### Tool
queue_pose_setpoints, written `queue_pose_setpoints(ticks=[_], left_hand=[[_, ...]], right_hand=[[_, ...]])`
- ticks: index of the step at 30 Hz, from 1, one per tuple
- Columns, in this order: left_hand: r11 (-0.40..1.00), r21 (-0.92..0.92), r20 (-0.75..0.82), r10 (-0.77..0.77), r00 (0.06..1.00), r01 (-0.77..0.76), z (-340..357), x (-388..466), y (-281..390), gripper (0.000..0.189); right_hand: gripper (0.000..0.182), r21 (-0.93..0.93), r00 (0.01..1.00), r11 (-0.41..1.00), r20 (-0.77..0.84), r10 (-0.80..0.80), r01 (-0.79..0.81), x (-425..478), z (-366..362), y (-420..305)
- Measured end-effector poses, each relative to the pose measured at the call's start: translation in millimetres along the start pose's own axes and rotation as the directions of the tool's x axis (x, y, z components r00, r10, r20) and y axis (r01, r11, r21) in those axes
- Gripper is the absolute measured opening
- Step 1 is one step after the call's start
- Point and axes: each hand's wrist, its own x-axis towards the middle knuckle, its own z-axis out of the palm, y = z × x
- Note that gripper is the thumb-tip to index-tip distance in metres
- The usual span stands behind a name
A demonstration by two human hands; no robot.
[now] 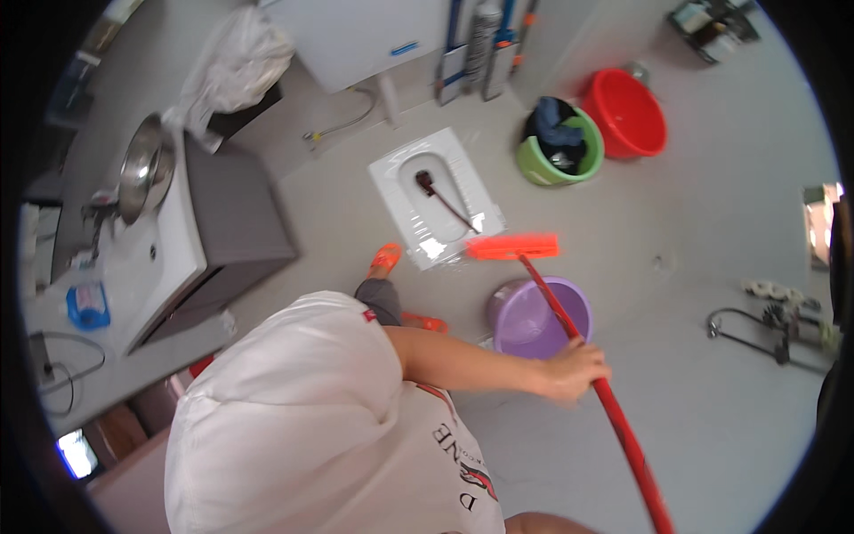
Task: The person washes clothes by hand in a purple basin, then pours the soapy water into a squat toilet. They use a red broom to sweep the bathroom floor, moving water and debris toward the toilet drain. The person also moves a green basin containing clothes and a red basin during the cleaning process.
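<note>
My left hand (575, 370) is closed around the red pole of a long-handled floor tool (554, 300), a squeegee or broom. Its wide orange head (512, 246) is at floor level, by the near corner of a white squat toilet (390, 170); blur hides whether it touches. The pole crosses above a purple plastic tub (510, 317). In the toilet pan lies a dark-headed toilet brush (448, 201), its handle slanting toward the near rim. My right hand is out of view; only a bit of that arm shows at the bottom edge.
A green bucket (534, 163) with dark clothes and a red basin (624, 113) stand by the wall. To the left is a grey washbasin cabinet (230, 200) holding a metal bowl (140, 173). A shower fixture (777, 327) juts from the right wall. Orange slippers (385, 259) are on my feet.
</note>
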Motion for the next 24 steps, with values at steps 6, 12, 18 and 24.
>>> queue_pose_setpoints(ticks=[6,12,18,24], left_hand=[[0.958,-0.005,-0.149,-0.285,0.947,0.288,-114.9,43.3,-46.7,0.020],[0.922,-0.009,-0.537,-0.331,0.776,0.388,-284.9,-22.8,-89.8,0.009],[0.860,-0.334,-0.743,-0.492,0.453,0.386,-389.3,-124.8,-114.2,0.013],[0.878,-0.325,-0.861,-0.429,0.274,0.352,-424.3,-168.9,-160.9,0.028]], right_hand=[[0.048,-0.522,0.968,0.821,0.213,-0.136,0.230,79.5,28.7,66.0],[0.017,-0.540,0.897,0.737,-0.080,0.435,-0.406,34.8,-75.1,177.9],[0.015,-0.562,0.498,0.256,-0.331,0.802,-0.787,-135.8,-170.3,245.2],[0.014,-0.753,0.240,-0.149,-0.381,0.893,-0.641,-235.5,-181.4,274.4]])
